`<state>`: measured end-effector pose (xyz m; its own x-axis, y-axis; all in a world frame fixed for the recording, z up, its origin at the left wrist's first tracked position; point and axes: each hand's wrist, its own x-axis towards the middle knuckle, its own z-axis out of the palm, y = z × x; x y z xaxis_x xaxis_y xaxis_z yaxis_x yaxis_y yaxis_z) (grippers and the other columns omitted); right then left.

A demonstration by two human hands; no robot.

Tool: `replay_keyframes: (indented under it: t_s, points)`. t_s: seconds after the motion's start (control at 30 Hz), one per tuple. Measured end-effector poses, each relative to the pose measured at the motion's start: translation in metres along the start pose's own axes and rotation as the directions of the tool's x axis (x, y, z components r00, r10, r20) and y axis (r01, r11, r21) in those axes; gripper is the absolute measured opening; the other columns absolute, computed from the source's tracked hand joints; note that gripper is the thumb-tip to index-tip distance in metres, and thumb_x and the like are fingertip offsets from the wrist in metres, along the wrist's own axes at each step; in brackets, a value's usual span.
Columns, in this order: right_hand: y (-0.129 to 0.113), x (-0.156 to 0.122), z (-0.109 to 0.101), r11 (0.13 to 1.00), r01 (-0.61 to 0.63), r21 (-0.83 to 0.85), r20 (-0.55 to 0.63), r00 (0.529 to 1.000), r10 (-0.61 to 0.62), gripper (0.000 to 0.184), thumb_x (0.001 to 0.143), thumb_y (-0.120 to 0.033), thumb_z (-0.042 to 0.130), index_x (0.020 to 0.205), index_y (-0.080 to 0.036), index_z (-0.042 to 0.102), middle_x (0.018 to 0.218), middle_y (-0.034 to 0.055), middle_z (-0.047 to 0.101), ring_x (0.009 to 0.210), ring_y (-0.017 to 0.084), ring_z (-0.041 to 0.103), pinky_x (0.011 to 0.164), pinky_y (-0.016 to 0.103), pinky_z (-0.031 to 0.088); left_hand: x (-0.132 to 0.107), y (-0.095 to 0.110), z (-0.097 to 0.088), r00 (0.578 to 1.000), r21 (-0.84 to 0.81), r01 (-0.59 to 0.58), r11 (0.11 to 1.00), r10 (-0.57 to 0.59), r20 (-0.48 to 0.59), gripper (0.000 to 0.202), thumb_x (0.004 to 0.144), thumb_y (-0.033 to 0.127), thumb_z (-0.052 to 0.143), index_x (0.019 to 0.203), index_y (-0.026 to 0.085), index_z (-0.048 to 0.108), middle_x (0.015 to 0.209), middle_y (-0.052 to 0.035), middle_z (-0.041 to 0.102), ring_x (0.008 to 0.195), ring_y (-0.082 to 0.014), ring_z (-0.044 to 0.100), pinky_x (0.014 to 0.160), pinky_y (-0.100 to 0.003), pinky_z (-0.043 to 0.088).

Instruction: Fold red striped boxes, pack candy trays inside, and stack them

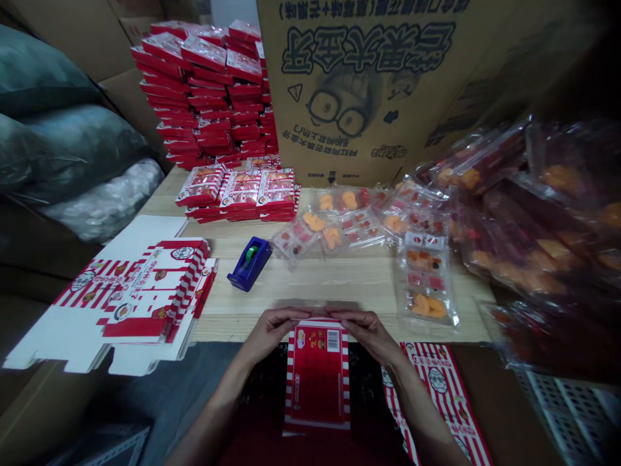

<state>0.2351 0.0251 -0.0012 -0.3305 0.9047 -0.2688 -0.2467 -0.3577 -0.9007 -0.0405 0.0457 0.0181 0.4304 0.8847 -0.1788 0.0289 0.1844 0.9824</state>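
A red-and-white striped carton [317, 375] stands on end at the near table edge, its printed back with a barcode facing me. My left hand [272, 330] pinches the carton's top left corner, and my right hand [369, 331] pinches the top right corner. Both hands have their fingers closed on the top flap. A blue tape dispenser [249, 262] with a green roll sits on the wooden table [330, 285] just beyond my left hand. Clear trays of orange and red sweets [427, 278] lie to the right of my hands.
Flat unfolded cartons [140, 291] are piled at the left table edge. Filled red boxes [242, 191] lie in low stacks, with a tall stack [208, 90] behind them. A large printed cardboard box [369, 84] stands at the back. Bagged sweet trays [533, 213] heap at right. Another flat carton [436, 382] lies by my right forearm.
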Motion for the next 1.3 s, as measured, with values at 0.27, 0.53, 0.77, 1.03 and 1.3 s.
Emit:
replay_keyframes:
  t_s: [0.27,0.53,0.77,1.03,1.3]
  points:
    - [-0.024,0.010,0.004,0.987,0.021,-0.159,0.064,0.998,-0.011,0.030,0.082,-0.046,0.083,0.101,-0.023,0.081,0.119,0.0081,0.079,0.110,0.025,0.072,0.100,0.040,0.052,0.015,0.020,0.003,0.997,0.088,0.006,0.996,-0.013,0.073,0.026,0.092,0.040,0.070,0.101,0.018,0.080,0.104,-0.0117,0.079,0.100,-0.0257,0.072,0.089,-0.036,0.054]
    - [-0.023,0.020,0.002,0.982,-0.032,-0.188,0.079,0.996,0.047,0.036,0.081,-0.049,0.081,0.108,-0.024,0.082,0.097,0.0049,0.084,0.091,0.022,0.076,0.090,0.037,0.057,0.033,0.018,-0.006,0.994,0.185,0.037,0.982,-0.055,0.097,0.027,0.090,0.040,0.071,0.104,0.020,0.082,0.095,-0.0091,0.080,0.079,-0.0219,0.071,0.071,-0.030,0.052]
    - [-0.027,0.033,-0.002,0.982,-0.044,-0.182,0.139,0.988,0.070,0.034,0.085,-0.051,0.076,0.104,-0.023,0.083,0.087,0.0026,0.083,0.080,0.020,0.074,0.081,0.035,0.059,0.040,0.007,-0.002,0.996,0.136,0.082,0.987,-0.087,0.027,0.026,0.089,0.042,0.071,0.092,0.019,0.084,0.083,-0.0069,0.079,0.068,-0.0197,0.067,0.065,-0.028,0.048]
    - [-0.036,0.039,-0.007,0.976,-0.059,-0.208,0.251,0.962,0.111,0.030,0.088,-0.050,0.073,0.102,-0.025,0.082,0.088,0.0008,0.082,0.079,0.018,0.075,0.082,0.035,0.058,0.034,0.010,0.002,0.996,0.182,0.085,0.980,-0.090,0.017,0.026,0.091,0.041,0.068,0.093,0.021,0.084,0.087,-0.0078,0.081,0.073,-0.0221,0.069,0.068,-0.029,0.051]
    - [-0.036,0.014,-0.009,0.957,-0.018,-0.290,0.203,0.976,0.080,0.034,0.094,-0.051,0.066,0.119,-0.031,0.077,0.116,0.0032,0.080,0.119,0.026,0.070,0.114,0.050,0.044,0.005,0.041,0.009,0.994,0.333,-0.073,0.940,0.041,0.102,0.031,0.100,0.032,0.055,0.122,0.028,0.077,0.118,-0.0074,0.079,0.109,-0.0281,0.073,0.098,-0.038,0.053]
